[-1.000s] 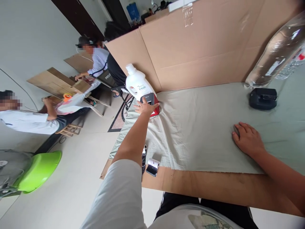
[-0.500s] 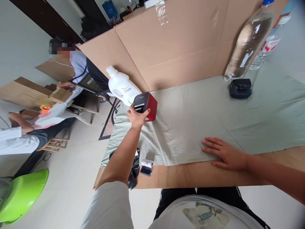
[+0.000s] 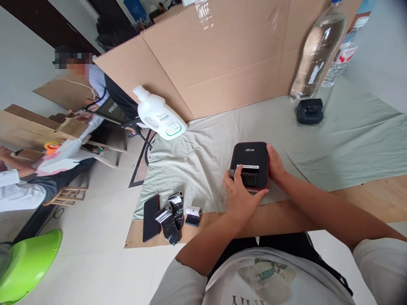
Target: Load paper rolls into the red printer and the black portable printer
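Printer (image 3: pixel 249 163) set on cloth (image 3: pixel 203 156) | left hand (image 3: pixel 241 192) pressed on front, right hand (image 3: pixel 276 166) cupped against side | paper rolls (image 3: pixel 193 216) unloaded beside

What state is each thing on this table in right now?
Printer: flat on the cloth, held by both hands.
Left hand: on its front edge.
Right hand: against its right side.
White jug: capped, upright.
Clear bottle: standing.
Phone: screen dark.
Paper roll: lying sideways.

Makeshift workrm: cardboard screen (image 3: pixel 222 55), cloth-covered table (image 3: pixel 349 140), co-workers (image 3: pixel 92 84) at wood benches (image 3: pixel 38 127).
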Action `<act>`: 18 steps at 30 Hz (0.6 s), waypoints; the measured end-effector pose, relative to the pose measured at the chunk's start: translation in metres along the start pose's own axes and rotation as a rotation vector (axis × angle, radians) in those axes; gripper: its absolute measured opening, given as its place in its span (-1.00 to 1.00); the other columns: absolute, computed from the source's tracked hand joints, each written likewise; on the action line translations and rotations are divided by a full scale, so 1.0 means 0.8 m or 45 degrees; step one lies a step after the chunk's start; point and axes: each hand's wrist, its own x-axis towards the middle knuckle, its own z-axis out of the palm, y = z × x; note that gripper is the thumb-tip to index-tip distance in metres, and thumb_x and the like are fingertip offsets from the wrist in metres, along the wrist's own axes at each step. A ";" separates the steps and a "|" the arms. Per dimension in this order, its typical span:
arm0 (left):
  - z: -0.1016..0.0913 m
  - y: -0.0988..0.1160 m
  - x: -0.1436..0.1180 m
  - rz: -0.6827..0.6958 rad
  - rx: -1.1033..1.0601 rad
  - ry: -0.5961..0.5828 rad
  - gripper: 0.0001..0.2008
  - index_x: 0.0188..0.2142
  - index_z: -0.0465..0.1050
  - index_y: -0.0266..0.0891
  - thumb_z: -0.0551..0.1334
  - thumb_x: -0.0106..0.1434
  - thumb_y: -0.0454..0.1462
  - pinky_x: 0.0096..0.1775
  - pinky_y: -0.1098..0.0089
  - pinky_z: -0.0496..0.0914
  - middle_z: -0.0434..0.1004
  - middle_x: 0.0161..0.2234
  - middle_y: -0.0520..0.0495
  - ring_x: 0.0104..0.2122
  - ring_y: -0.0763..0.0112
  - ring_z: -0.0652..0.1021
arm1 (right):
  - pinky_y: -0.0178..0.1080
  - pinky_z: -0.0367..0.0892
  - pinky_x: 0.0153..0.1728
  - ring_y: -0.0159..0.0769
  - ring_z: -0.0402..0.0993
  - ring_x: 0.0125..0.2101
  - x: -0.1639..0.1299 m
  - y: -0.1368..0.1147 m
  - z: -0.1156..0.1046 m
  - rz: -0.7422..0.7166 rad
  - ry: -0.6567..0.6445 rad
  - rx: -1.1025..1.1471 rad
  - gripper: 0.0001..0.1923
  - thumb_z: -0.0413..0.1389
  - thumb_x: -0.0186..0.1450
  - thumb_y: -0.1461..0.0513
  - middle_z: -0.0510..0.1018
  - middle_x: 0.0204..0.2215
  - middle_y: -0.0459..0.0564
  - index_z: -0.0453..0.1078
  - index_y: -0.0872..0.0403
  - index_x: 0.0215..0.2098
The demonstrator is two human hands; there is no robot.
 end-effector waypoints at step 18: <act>-0.026 -0.061 0.036 -0.297 -0.775 -0.216 -0.42 0.11 0.21 -0.14 0.22 0.06 -0.29 -0.06 0.25 0.42 0.40 -0.01 -0.14 -0.04 0.27 0.48 | 0.12 0.24 0.17 0.02 0.32 0.17 -0.026 -0.015 -0.040 -0.554 0.004 -0.620 -0.37 -0.08 0.24 -0.26 0.45 0.13 0.11 0.40 -0.04 0.00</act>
